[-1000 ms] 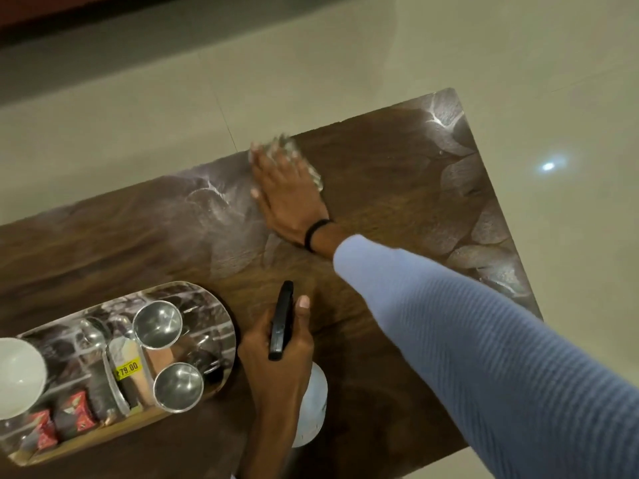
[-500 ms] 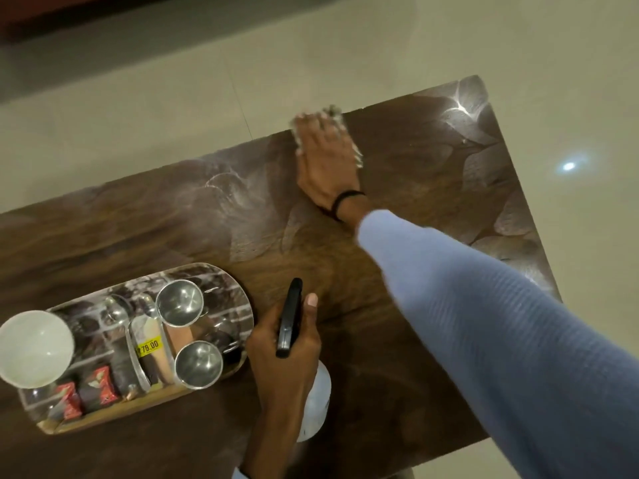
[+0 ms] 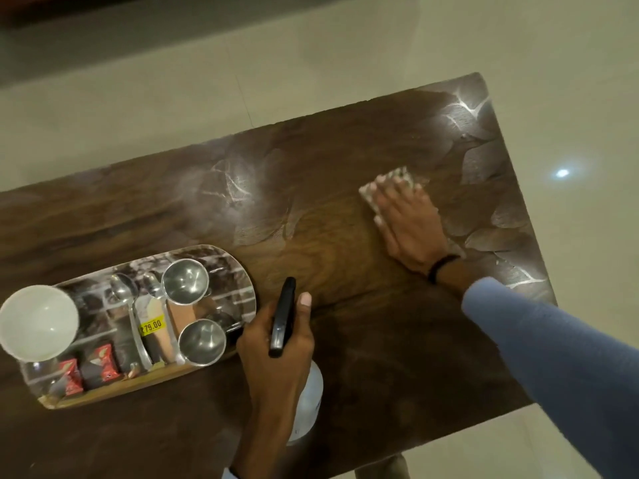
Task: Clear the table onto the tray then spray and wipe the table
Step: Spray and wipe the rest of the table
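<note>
My right hand (image 3: 408, 226) lies flat on a pale cloth (image 3: 401, 176), pressing it onto the dark wooden table (image 3: 345, 340) near its right end. Wet streaks shine on the tabletop around the cloth and further left. My left hand (image 3: 276, 344) grips a spray bottle (image 3: 307, 402) with a black trigger head, held upright at the table's near middle. The oval tray (image 3: 242, 271) sits at the left, holding a white bowl (image 3: 38, 323), two steel cups (image 3: 185, 281), spoons and small red packets.
Pale tiled floor (image 3: 311, 63) surrounds the table on the far and right sides, with a light reflection at the right. The table's right edge is close to my right hand.
My right hand has slid the cloth from the far middle edge of the table toward the right end and nearer to me. My left hand and bottle stayed put.
</note>
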The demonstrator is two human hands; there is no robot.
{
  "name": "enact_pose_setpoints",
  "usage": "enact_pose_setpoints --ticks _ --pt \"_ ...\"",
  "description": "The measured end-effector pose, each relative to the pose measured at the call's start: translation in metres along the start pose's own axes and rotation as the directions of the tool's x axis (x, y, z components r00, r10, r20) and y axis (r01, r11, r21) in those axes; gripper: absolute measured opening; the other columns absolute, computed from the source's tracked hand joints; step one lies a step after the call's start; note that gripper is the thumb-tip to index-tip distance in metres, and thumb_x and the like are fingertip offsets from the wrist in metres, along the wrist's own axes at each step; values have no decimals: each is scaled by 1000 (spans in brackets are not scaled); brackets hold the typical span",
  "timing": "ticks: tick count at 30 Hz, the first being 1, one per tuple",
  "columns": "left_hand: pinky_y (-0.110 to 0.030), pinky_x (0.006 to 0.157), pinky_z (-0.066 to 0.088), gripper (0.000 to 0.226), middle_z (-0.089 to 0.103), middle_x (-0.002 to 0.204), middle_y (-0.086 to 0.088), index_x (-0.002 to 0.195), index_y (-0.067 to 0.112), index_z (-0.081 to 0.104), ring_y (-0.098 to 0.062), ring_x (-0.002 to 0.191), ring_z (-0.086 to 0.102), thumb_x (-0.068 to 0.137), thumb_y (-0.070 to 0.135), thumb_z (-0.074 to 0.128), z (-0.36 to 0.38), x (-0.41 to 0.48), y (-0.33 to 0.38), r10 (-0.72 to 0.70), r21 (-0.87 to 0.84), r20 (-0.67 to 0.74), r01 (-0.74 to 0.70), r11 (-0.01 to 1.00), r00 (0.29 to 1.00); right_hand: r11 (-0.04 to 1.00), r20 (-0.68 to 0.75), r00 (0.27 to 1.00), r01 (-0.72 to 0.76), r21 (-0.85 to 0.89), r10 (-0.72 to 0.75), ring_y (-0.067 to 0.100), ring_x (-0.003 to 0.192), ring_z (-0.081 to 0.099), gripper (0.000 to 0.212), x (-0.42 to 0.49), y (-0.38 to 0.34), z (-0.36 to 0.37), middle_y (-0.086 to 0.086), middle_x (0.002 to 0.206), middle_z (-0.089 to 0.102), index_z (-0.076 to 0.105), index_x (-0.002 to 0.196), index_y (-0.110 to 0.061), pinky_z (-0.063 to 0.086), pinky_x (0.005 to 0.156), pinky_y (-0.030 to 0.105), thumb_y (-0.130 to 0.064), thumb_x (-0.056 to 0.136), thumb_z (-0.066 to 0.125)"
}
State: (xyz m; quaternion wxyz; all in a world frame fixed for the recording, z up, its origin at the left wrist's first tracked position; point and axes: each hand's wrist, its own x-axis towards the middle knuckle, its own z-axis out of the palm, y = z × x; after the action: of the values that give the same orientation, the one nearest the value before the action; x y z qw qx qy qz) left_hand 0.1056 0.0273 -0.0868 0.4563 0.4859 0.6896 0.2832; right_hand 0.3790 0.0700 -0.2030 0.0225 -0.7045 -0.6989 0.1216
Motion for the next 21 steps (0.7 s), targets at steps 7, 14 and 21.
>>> enact_pose_setpoints --ticks 7,14,21 --pt "-10 62 49 36 70 65 -4 79 11 72 -15 61 67 91 46 70 10 -13 -7 60 35 33 -61 998 998 982 -24 989 -144 120 148 30 154 16 56 34 -89 14 2 165 25 29 157 -27 14 122 57 -42 103 28" --pt "-38 58 55 58 67 58 -2 73 15 70 -16 47 63 81 72 59 10 -23 2 54 94 80 -62 994 995 999 58 998 -34 39 32 28 154 17 61 -164 -45 23 -1 165 21 15 158 -31 20 120 59 -35 103 41" --pt "-40 56 57 51 68 60 -3 74 13 70 -20 50 64 88 61 64 40 -31 7 29 93 87 -37 995 996 664 -108 656 -739 111 747 36 151 23 59 -98 99 -9 8 162 32 32 155 -21 21 121 55 -47 103 26"
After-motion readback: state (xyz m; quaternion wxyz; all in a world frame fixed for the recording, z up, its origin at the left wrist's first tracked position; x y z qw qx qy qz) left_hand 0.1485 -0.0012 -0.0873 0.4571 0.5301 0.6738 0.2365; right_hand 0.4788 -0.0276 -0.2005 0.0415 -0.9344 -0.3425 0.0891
